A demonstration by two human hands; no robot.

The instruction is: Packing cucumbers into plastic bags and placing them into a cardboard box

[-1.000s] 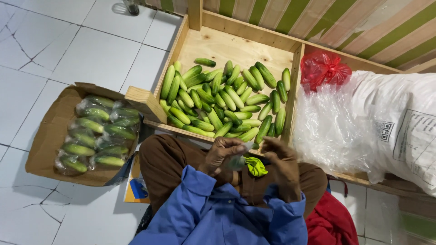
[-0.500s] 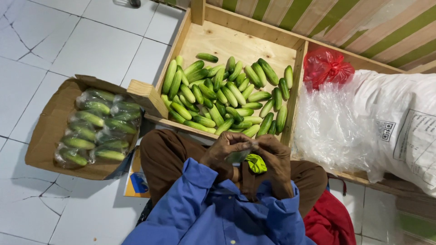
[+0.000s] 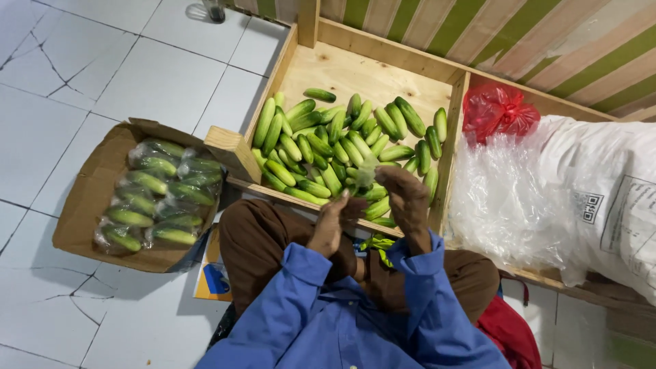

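Cardboard box (image 3: pixel 82 219) of bagged cucumbers (image 3: pixel 160 195) left of wooden crate (image 3: pixel 355 65).

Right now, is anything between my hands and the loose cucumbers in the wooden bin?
Only the thin clear bag that the left hand and right hand hold up over the cucumbers; nothing else visible intervenes.

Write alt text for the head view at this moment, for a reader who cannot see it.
Seated person in blue sleeves holds a thin clear plastic bag between left hand and right hand, over a wooden crate of loose green cucumbers. A cardboard box of bagged cucumbers sits on the tiled floor beside it.
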